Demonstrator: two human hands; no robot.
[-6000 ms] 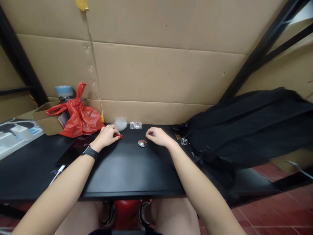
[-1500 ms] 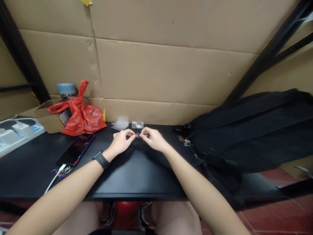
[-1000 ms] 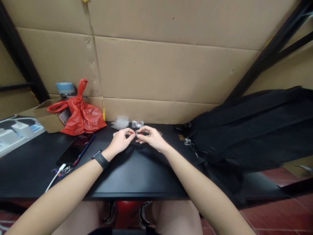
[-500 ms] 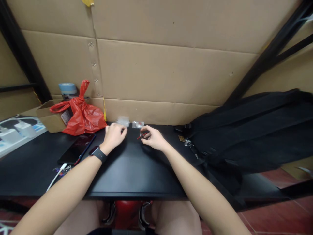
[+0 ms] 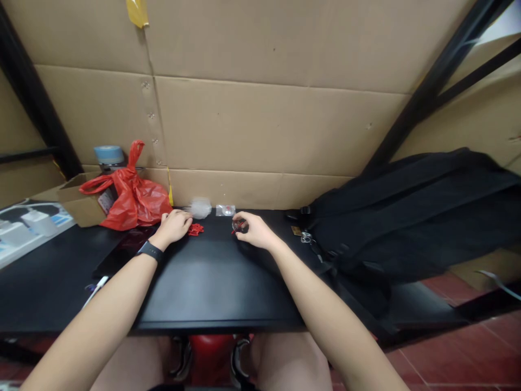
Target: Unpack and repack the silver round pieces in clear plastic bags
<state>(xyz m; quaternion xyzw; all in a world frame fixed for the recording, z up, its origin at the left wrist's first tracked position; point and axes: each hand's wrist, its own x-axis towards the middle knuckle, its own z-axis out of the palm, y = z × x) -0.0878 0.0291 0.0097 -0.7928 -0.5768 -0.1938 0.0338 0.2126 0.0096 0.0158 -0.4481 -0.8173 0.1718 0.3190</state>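
My right hand (image 5: 257, 231) pinches a small round piece with a thin shiny rim (image 5: 235, 225) between thumb and fingers, just above the black table. Bits of red show at that piece; its exact kind is too small to make out. Palm down on the left, my left hand (image 5: 174, 226) has its fingers loosely bent and apart, with nothing visible in them. Beside its fingertips lies a small heap of thin red pieces (image 5: 196, 229). Behind the hands are a crumpled clear plastic bag (image 5: 200, 208) and a small clear packet (image 5: 225, 210).
A tied red plastic bag (image 5: 136, 201), an open cardboard box (image 5: 81, 209) and a blue-lidded bottle (image 5: 109, 155) stand at left, near a phone (image 5: 120, 255) and a power strip (image 5: 61, 220). A black backpack (image 5: 419, 217) fills the right. Cardboard (image 5: 252, 125) walls the back.
My left hand has drawn back to the left, and the red heap now shows beside it. My right hand keeps its hold on the round piece. The view has shifted slightly.
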